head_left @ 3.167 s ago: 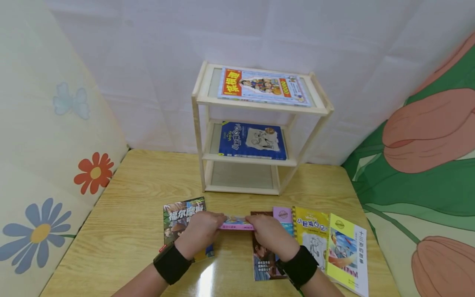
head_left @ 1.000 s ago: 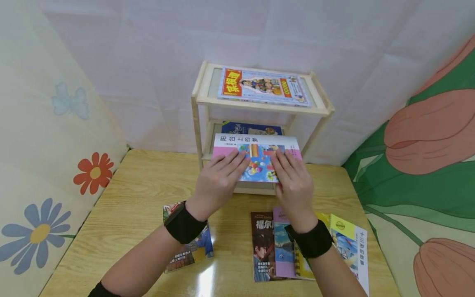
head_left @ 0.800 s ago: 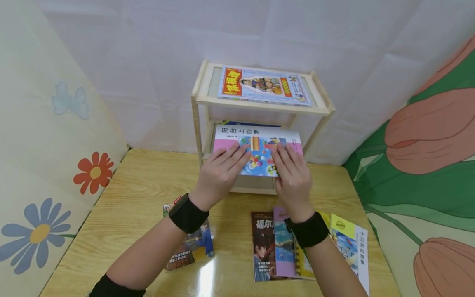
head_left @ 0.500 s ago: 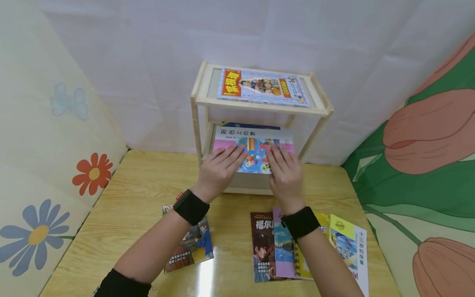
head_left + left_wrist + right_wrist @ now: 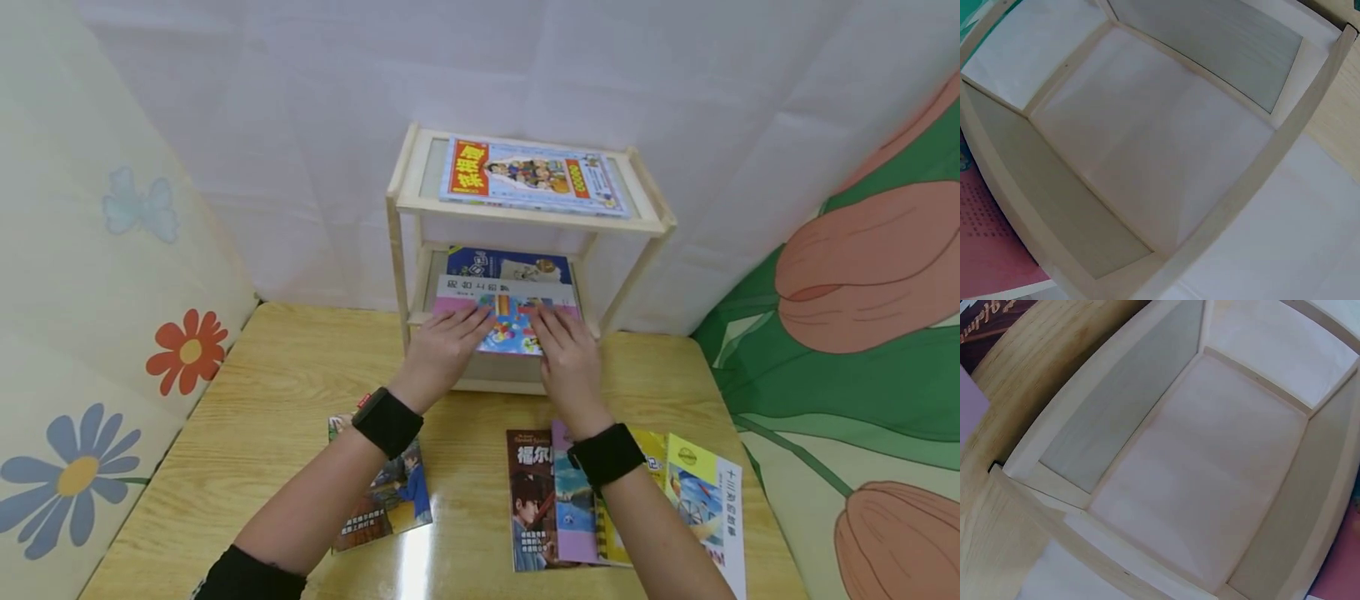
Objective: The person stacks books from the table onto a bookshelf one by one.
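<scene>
A pink and white book with a colourful picture (image 5: 506, 340) lies face up at the middle level of the small wooden shelf (image 5: 525, 218). My left hand (image 5: 438, 357) holds its left part and my right hand (image 5: 572, 362) its right part, fingers stretched over the cover and thumbs hidden underneath. Behind it, partly covered, is a blue book (image 5: 476, 262). The book's front edge juts out past the shelf board. Both wrist views look at the shelf from below, with the pink underside (image 5: 997, 250) at the left wrist view's edge and the pink cover (image 5: 1340, 565) at the right's.
A light-blue book (image 5: 540, 179) lies on the shelf's top. On the wooden table (image 5: 262, 400), a dark comic book (image 5: 390, 500) is at left. At right, several books overlap: a brown book (image 5: 528, 500), a purple one (image 5: 573, 533), a yellow one (image 5: 652, 450) and a yellow-white one (image 5: 705, 492).
Both hands have carried the pink book from low over the table up to the middle shelf. In the last half second it has come down, and more of the blue book shows behind.
</scene>
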{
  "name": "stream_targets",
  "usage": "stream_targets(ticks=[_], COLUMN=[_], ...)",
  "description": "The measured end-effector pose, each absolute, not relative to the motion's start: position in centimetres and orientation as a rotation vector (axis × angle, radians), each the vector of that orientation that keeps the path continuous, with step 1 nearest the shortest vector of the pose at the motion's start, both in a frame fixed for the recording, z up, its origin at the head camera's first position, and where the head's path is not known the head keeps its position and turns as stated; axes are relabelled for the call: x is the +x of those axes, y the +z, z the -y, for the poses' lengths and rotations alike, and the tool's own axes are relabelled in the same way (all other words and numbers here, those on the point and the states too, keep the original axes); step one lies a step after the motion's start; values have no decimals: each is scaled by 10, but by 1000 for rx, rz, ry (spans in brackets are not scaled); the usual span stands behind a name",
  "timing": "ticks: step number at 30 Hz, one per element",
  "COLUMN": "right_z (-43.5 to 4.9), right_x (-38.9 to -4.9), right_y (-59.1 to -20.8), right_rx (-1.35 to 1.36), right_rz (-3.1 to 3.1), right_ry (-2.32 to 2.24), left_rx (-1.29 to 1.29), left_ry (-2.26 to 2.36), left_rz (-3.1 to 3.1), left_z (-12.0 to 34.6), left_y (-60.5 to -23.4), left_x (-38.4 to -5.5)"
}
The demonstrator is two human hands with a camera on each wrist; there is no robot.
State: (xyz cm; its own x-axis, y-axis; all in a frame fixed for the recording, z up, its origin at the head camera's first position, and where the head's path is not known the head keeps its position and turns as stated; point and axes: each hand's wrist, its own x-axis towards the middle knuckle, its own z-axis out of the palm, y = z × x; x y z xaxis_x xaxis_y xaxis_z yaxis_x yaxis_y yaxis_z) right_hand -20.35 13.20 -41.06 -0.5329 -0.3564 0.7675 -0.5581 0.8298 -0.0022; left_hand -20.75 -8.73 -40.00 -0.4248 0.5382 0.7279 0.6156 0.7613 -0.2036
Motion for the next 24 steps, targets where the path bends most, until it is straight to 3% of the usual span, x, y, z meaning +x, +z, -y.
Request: stream_targets(ticks=[13, 24], right_z=[-146, -149], right_x=[-191, -193], right_y=[-392, -390], right_rx=[780, 802], right_rz=[2495, 2561], right_ry=[354, 376], left_rx=[-951, -1031], left_ry=[-294, -441], left_rz=[2396, 2238], left_z=[93, 104], left_y=[-388, -389], left_x=[-209, -212])
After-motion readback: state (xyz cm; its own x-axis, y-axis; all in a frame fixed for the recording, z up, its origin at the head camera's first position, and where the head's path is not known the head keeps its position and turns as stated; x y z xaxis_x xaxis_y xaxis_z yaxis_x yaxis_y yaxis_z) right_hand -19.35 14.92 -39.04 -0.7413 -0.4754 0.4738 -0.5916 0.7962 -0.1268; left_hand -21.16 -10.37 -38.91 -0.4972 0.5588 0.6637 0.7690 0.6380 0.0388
